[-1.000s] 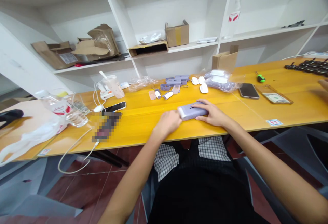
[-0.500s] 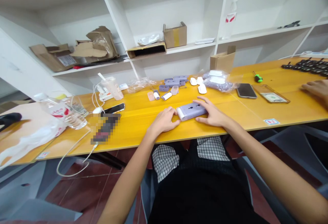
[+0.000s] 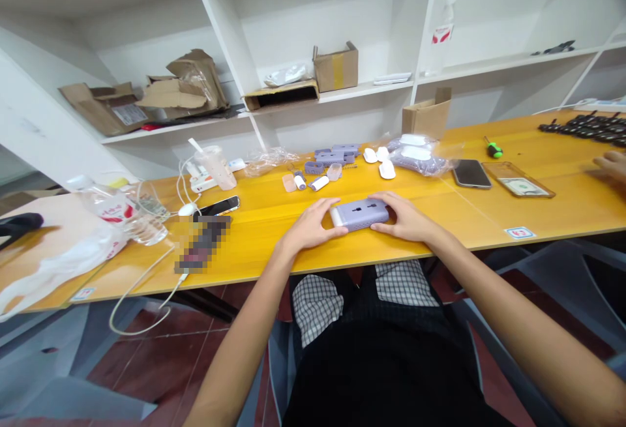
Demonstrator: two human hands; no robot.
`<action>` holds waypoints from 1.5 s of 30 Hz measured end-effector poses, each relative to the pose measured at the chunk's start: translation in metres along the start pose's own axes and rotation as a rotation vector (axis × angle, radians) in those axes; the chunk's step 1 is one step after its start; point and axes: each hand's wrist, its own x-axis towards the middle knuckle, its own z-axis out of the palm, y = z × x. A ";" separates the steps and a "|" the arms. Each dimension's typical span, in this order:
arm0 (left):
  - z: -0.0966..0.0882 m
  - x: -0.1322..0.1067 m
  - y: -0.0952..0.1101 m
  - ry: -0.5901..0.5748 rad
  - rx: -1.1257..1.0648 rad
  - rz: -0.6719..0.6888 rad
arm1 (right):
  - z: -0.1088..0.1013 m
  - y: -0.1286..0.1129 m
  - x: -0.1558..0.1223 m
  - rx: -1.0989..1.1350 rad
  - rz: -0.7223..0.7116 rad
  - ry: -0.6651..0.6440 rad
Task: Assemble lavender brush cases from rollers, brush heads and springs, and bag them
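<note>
- The purple case [image 3: 359,214] lies flat on the yellow counter [image 3: 489,218], near its front edge, straight ahead of the person at 12 o'clock.
- The left hand [image 3: 309,226] rests on the counter at the case's 9 o'clock end, fingers loosely spread, fingertips touching its pale left end.
- The right hand [image 3: 407,218] sits at the case's 3 o'clock end, fingers curled around that end and over its top; the two hands hold the case between them.
- At 12 o'clock beyond the case lie small purple parts [image 3: 335,154] and white caps [image 3: 386,169], well apart from it.
- At 1 o'clock sits a plastic bag [image 3: 419,156] of white pieces, and behind it a small cardboard box [image 3: 426,117].
- At 2 o'clock lie a dark phone [image 3: 471,173], a clear tray [image 3: 518,180] with a banknote, and a green screwdriver [image 3: 493,148].
- At 10 o'clock stand a plastic cup [image 3: 215,166] with a straw, a second phone [image 3: 218,206] and a white cable [image 3: 147,283] hanging over the edge.
- At 9 o'clock lie a water bottle [image 3: 115,208] and a white bag [image 3: 59,261].
- Another person's hand [image 3: 611,165] rests on the counter at far 3 o'clock.
</note>
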 end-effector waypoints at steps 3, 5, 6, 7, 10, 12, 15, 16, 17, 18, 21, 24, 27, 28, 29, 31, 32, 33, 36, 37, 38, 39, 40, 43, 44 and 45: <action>0.002 0.000 -0.001 -0.029 0.027 -0.017 | 0.001 0.001 -0.001 0.034 0.028 -0.018; 0.002 0.000 -0.005 -0.002 0.035 -0.028 | 0.002 0.001 -0.001 0.035 0.038 -0.006; 0.002 -0.001 -0.006 0.016 0.043 -0.034 | 0.003 0.002 0.000 0.030 0.035 0.002; 0.001 -0.001 -0.008 0.034 0.055 -0.041 | 0.004 0.002 0.000 0.028 0.028 0.007; -0.001 -0.002 -0.012 0.089 0.092 -0.050 | 0.007 0.004 0.002 0.058 0.017 -0.023; -0.001 -0.002 -0.014 0.127 0.105 -0.040 | 0.008 0.005 0.003 0.059 0.015 -0.046; 0.001 0.000 -0.018 0.170 0.089 0.005 | 0.008 0.006 0.004 0.015 0.003 -0.051; 0.001 0.001 -0.020 0.180 0.076 0.019 | 0.008 0.006 0.004 0.003 0.001 -0.050; 0.002 0.002 -0.021 0.189 0.064 0.027 | 0.008 0.007 0.004 -0.010 0.003 -0.045; 0.003 0.002 -0.023 0.201 0.057 0.026 | 0.009 0.007 0.004 -0.031 0.013 -0.034; 0.004 0.002 -0.026 0.218 0.101 -0.033 | 0.012 0.008 0.004 -0.199 0.101 0.030; 0.003 -0.001 -0.025 0.098 0.219 -0.193 | 0.018 0.007 0.004 -0.426 0.211 -0.006; 0.004 -0.004 -0.024 -0.087 0.281 -0.342 | 0.021 0.007 0.005 -0.499 0.274 -0.103; 0.005 -0.004 -0.024 -0.123 0.284 -0.349 | 0.022 0.007 0.006 -0.497 0.287 -0.125; 0.006 -0.005 -0.024 -0.143 0.283 -0.335 | 0.022 0.007 0.006 -0.490 0.298 -0.142; 0.008 -0.004 -0.023 -0.159 0.281 -0.294 | 0.023 0.007 0.007 -0.478 0.313 -0.162; 0.008 -0.004 -0.023 -0.163 0.280 -0.282 | 0.023 0.007 0.008 -0.477 0.318 -0.167; 0.009 -0.004 -0.023 -0.165 0.279 -0.276 | 0.023 0.007 0.008 -0.479 0.324 -0.171; 0.008 -0.003 -0.021 -0.168 0.277 -0.277 | 0.023 0.006 0.010 -0.489 0.339 -0.185; 0.008 -0.003 -0.021 -0.168 0.276 -0.274 | 0.023 0.005 0.011 -0.496 0.347 -0.189; 0.008 -0.003 -0.021 -0.166 0.276 -0.268 | 0.023 0.005 0.011 -0.504 0.357 -0.193; 0.008 -0.003 -0.021 -0.162 0.277 -0.261 | 0.023 0.004 0.012 -0.512 0.366 -0.198; 0.009 -0.003 -0.021 -0.156 0.279 -0.256 | 0.022 0.003 0.013 -0.519 0.376 -0.205; 0.013 0.000 -0.023 -0.109 0.298 -0.277 | 0.020 0.000 0.017 -0.522 0.384 -0.234; 0.014 0.002 -0.024 -0.087 0.306 -0.302 | 0.019 -0.001 0.018 -0.525 0.390 -0.235; 0.016 0.004 -0.025 -0.066 0.313 -0.326 | 0.019 -0.002 0.018 -0.525 0.396 -0.236</action>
